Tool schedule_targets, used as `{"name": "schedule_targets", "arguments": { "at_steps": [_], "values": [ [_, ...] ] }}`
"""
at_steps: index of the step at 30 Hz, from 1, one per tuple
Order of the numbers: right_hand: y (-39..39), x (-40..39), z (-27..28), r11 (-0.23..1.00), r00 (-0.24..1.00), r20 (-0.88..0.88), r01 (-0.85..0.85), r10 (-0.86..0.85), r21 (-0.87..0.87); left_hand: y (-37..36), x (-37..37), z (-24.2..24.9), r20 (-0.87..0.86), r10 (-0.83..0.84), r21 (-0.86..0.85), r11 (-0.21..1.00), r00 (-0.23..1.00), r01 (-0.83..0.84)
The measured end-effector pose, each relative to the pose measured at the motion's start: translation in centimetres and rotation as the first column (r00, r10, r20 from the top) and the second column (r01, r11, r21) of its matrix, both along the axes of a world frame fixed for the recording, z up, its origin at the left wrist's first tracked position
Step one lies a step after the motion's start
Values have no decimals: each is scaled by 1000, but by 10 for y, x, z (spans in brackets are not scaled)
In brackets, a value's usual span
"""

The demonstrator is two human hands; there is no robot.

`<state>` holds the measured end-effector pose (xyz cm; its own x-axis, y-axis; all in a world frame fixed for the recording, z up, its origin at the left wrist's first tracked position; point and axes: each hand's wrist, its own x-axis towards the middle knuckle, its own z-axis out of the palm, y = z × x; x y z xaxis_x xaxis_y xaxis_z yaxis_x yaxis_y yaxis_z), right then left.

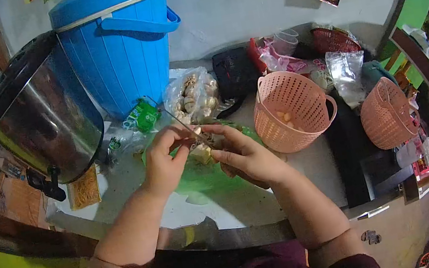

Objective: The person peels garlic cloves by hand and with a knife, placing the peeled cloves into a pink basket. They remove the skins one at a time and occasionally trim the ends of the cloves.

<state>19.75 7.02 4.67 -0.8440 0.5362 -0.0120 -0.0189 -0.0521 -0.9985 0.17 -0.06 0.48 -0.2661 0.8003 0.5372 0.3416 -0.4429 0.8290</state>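
Note:
My left hand (160, 158) is closed, its fingertips pinching a pale garlic clove (196, 129) against the blade. My right hand (244, 154) is wrapped round a knife (174, 114), whose thin blade points up and to the left past my left fingers. A brown part shows under my right palm, probably its handle. Just below the fingertips are pale garlic pieces (202, 154), over a green plastic bag (203, 182). Behind my hands, a clear bag of garlic bulbs (193, 96) lies on the table. The pink basket (295, 102) on the right holds a few pale cloves (285, 116).
A tall blue lidded bucket (117, 53) and a large steel pot (44, 112) stand at the left. Beside the pot lies a yellowish packet (84, 187). A second pink basket (386, 115) is far right. A black bag (241, 72) sits at the back by the wall.

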Motion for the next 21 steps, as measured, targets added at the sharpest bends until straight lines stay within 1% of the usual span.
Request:
{"name": "schedule_targets", "arguments": {
  "at_steps": [2, 5, 6, 9, 11, 12, 13, 15, 16, 19, 21],
  "values": [
    [2, -1, -5, 999, 1000, -9, -8, 8, 39, -1, 0, 2, -10, -3, -32, 999, 1000, 3],
    [3, -1, -3, 995, 999, -35, 4, -8, -101, -1, -1, -4, 50, 18, -45, 999, 999, -15],
    [4, 0, -1, 991, 999, -39, 12, -17, -132, -1, 0, -3, 107, -18, -43, 999, 994, 23],
    [6, 1, 0, 973, 997, -73, 12, -29, -232, -1, 2, -2, 112, -44, -46, 998, 993, 50],
    [9, 1, -5, 951, 992, -126, -26, -13, -309, 1, 0, -1, 214, -89, -64, 992, 973, 105],
    [9, 1, -2, 943, 993, -114, -21, -18, -333, 2, 1, 0, 274, -99, -70, 990, 957, 123],
    [9, 1, -3, 932, 990, -142, -41, -12, -360, 3, 2, 1, 333, -109, -75, 987, 937, 142],
    [9, 0, -7, 908, 980, -198, -82, -1, -411, 4, 3, -1, 377, -153, -73, 978, 913, 194],
    [9, 0, -7, 914, 984, -178, -62, -12, -401, 4, 3, -2, 400, -174, -71, 973, 900, 219],
    [7, -1, -8, 936, 990, -132, 5, -55, -351, 2, 4, 1, 476, -150, -139, 960, 867, 243],
    [8, -4, -11, 954, 988, -118, 58, -97, -293, 6, 0, -1, 483, -136, -156, 959, 865, 238]
  ]
}}
